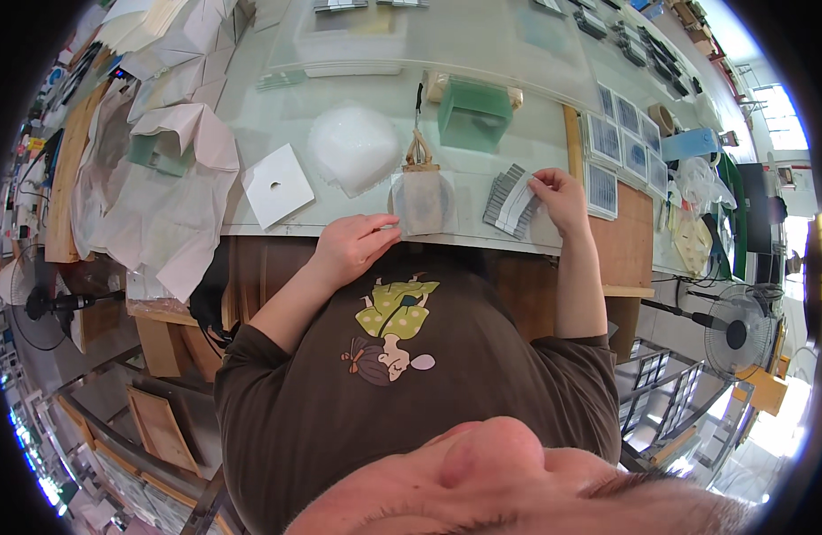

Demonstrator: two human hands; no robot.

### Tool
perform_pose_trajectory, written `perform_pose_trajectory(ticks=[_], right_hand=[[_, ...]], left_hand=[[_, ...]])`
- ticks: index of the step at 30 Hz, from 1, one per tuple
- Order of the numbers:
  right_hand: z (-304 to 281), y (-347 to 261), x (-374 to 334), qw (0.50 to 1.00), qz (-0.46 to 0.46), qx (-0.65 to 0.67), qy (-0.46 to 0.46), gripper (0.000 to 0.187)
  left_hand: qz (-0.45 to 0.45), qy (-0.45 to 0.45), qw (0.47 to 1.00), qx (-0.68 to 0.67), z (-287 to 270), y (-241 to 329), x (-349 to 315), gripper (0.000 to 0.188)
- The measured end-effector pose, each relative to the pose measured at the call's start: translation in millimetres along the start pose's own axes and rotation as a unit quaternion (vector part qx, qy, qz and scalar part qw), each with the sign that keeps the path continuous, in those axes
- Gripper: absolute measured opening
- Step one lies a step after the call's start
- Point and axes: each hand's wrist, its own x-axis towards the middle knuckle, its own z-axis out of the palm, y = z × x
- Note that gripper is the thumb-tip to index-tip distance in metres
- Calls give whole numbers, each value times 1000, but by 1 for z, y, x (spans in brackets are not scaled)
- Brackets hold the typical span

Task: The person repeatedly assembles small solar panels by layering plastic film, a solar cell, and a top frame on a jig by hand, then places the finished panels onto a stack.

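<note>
My left hand (355,250) rests at the table's front edge, fingers stretched to the right and holding nothing. Its fingertips reach the left edge of a clear square plate (397,194), apparently touching it. On that plate lies a dark round disc, mostly covered by a beige rectangular pad (421,203). A brush-like tool (417,143) with a black handle and wooden arms stands at the pad's far end. To the right, my right hand (564,201) pinches the upper right edge of a grey striped sheet (509,198), which carries a pale curved band.
A white square card (278,185) with a small hole and a crumpled white foam sheet (353,147) lie left of the plate. Behind stands a green glass box (475,118). Framed panels (603,141) line the right side; white paper wrapping (183,134) covers the left.
</note>
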Motion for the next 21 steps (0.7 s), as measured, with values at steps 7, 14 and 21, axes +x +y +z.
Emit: perform_pose_trajectory(ticks=[7,14,21], right_hand=[[39,-68,-14,978,-31,176,-110,18],[97,-95,-20,973,-87,45,-210,19],[106,-96,-17,974,-91,36,-203,21]], left_hand=[[-13,1,1000,-13,2,0,-3,16],[-4,8,1000,-11,1,0,-2,17],[-6,14,1000,-14,4,-1,-2,18]])
